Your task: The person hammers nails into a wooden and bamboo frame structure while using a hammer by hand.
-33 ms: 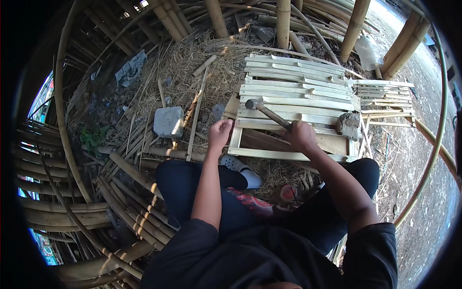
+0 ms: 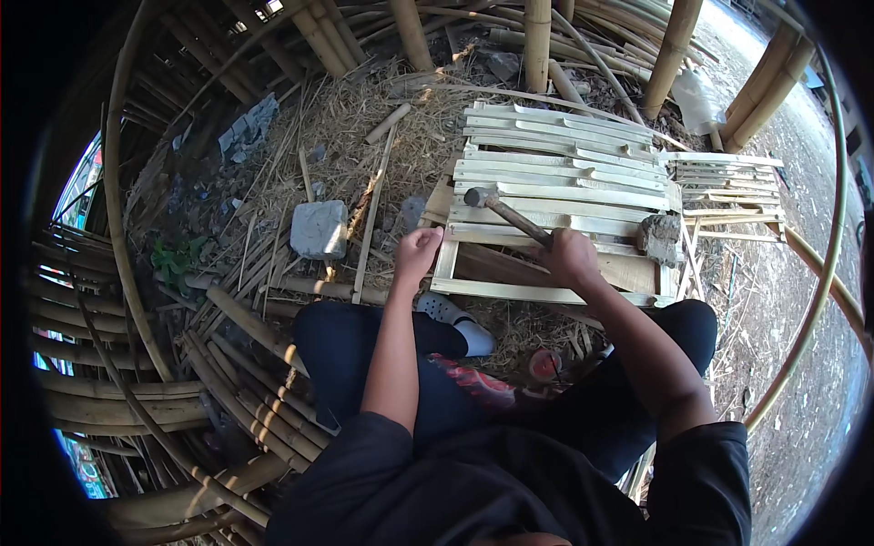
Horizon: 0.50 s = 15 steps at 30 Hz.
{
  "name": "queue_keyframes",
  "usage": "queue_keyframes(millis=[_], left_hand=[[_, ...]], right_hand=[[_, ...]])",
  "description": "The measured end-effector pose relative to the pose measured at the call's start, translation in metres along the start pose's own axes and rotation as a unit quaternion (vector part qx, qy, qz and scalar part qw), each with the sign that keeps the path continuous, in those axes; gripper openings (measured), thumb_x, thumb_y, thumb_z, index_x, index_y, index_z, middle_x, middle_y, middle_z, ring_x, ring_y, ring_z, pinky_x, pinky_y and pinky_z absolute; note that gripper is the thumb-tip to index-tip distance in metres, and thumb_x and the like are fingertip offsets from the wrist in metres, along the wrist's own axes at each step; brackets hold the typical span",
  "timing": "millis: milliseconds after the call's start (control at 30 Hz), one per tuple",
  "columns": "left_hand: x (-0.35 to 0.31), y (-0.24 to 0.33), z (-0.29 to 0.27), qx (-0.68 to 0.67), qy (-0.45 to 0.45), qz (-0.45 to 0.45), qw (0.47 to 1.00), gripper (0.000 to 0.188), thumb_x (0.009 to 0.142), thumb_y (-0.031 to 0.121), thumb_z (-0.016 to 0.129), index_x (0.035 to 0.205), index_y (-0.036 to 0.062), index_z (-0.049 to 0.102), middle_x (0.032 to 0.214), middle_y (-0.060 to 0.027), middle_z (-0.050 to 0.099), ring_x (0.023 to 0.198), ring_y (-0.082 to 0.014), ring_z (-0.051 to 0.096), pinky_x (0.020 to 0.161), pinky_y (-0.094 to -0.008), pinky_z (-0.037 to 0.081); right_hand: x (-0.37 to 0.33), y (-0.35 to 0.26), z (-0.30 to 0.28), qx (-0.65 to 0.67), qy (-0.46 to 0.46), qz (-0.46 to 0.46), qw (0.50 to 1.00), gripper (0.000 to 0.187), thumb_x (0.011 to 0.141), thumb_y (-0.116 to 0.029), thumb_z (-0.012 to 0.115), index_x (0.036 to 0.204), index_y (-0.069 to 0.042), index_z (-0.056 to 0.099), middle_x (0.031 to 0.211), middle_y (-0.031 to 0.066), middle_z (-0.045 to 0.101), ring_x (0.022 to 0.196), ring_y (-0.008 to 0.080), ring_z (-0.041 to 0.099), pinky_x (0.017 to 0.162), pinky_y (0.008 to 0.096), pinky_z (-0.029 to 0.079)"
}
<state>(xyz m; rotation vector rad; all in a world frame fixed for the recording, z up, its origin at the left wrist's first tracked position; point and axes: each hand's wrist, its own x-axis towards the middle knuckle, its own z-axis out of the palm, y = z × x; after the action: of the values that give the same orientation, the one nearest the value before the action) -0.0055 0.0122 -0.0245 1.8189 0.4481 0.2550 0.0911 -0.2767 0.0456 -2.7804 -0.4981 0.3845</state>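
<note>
Right hand (image 2: 572, 260) has its fingers wrapped tight round the hammer (image 2: 519, 218) handle, head out over the slats. Left hand (image 2: 418, 253) is curled up with thumb and fingertips close together, right at the near-left edge of the slatted bamboo panel (image 2: 557, 192); can't tell from here if it's pinching anything. Panel's in front of the person's knees, rough stone chunk (image 2: 660, 238) sitting on its right edge.
</note>
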Motion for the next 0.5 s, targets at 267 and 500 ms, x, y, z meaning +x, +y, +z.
queue_keyframes(millis=[267,500], left_hand=[[-0.0001,-0.0036,0.0091,-0.144,-0.081,-0.132,0.977,0.048,0.099,0.044,0.064,0.096,-0.0042,0.069,0.083,-0.0153,0.074,0.07,-0.0219,0.075,0.06,-0.0313,0.057],[0.0051,-0.0085,0.0062,-0.134,-0.092,-0.123,0.979,0.044,0.098,0.038,0.067,0.102,-0.0054,0.07,0.084,-0.0115,0.074,0.073,-0.019,0.074,0.064,-0.0298,0.057]], right_hand=[[-0.0003,0.0006,0.0023,0.001,0.007,-0.002,1.0,0.042,0.086,-0.044,0.074,0.093,-0.003,0.075,0.091,0.0217,0.073,0.086,0.039,0.072,0.078,0.0477,0.057],[-0.0018,-0.0052,-0.0014,0.013,-0.011,0.007,1.0,0.046,0.086,-0.047,0.075,0.091,-0.001,0.074,0.088,0.0219,0.073,0.086,0.0384,0.072,0.076,0.0478,0.057]])
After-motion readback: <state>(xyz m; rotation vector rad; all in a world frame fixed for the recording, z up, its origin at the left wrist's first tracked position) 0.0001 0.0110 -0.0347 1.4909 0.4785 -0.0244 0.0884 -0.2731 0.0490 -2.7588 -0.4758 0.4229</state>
